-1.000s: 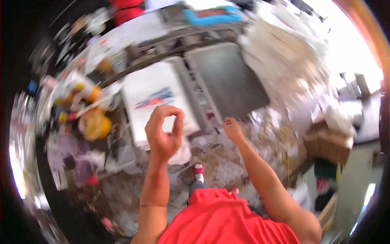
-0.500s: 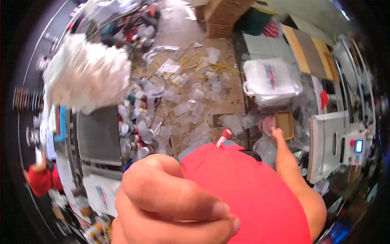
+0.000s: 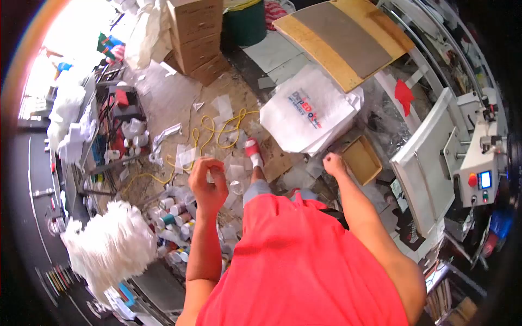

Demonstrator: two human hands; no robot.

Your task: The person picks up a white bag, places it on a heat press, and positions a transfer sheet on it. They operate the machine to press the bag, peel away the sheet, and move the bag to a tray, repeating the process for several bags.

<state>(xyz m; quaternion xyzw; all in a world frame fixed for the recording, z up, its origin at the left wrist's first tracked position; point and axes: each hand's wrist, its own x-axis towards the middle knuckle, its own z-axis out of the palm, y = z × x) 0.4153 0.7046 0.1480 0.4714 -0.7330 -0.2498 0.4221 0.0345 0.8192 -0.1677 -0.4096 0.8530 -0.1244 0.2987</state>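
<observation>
Printed stack (image 3: pixel 310 114) looks smooth & matt, open box (image 3: pixel 362 158) cardbd.

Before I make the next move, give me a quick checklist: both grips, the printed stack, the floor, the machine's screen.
1. Left grip unloaded: cannot tell; fingers curled, palm hidden.
2. Right grip near the flat white stack with red and blue print: ok; by its lower edge, contact unclear.
3. Stack's print facing up: ok.
4. Floor clear around the red shoe: not ok; loose yellow cord and thin clear scraps nearby.
5. Small lit rectangular screen on: ok; text unreadable.
</observation>
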